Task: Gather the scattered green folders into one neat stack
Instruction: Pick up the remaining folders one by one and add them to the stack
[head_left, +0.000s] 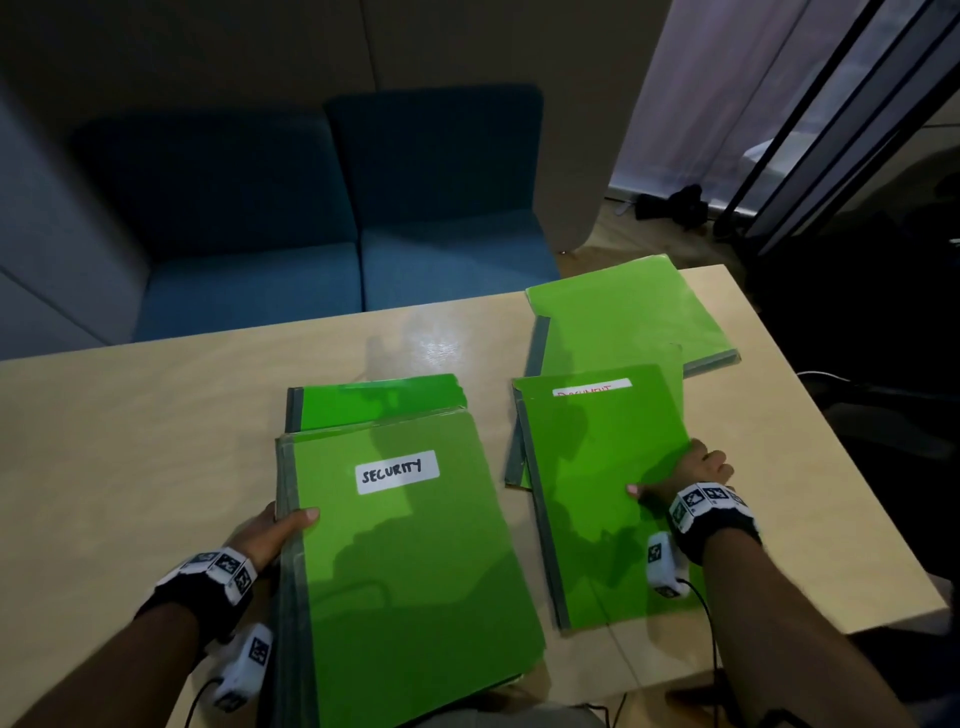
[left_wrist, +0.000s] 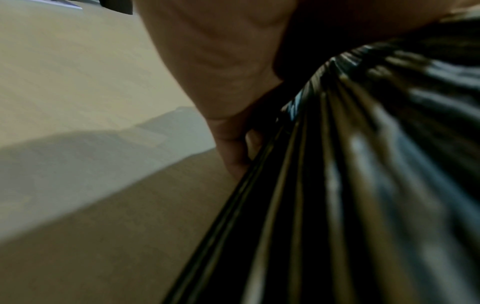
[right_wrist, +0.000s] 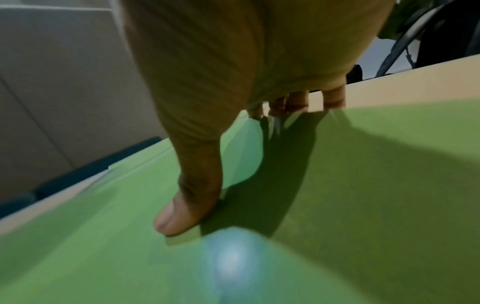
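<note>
Right hand (head_left: 698, 475) pinching document folder (head_left: 602, 493) — lift clear, square onto security stack (head_left: 410, 561) gripped by left hand (head_left: 270, 535).

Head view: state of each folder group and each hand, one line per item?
SECURITY folder: atop the left pile, overhanging the table's near edge.
DOCUMENT folder: flat, overlapping others.
Far folder: flat, uncollected.
Left hand: grips the left pile's spine edge.
Right hand: pinches the DOCUMENT folder's right edge.

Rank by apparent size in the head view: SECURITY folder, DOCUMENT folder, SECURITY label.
1. SECURITY folder, though it lies nearest the camera.
2. DOCUMENT folder, partly hidden by the right hand.
3. SECURITY label.
</note>
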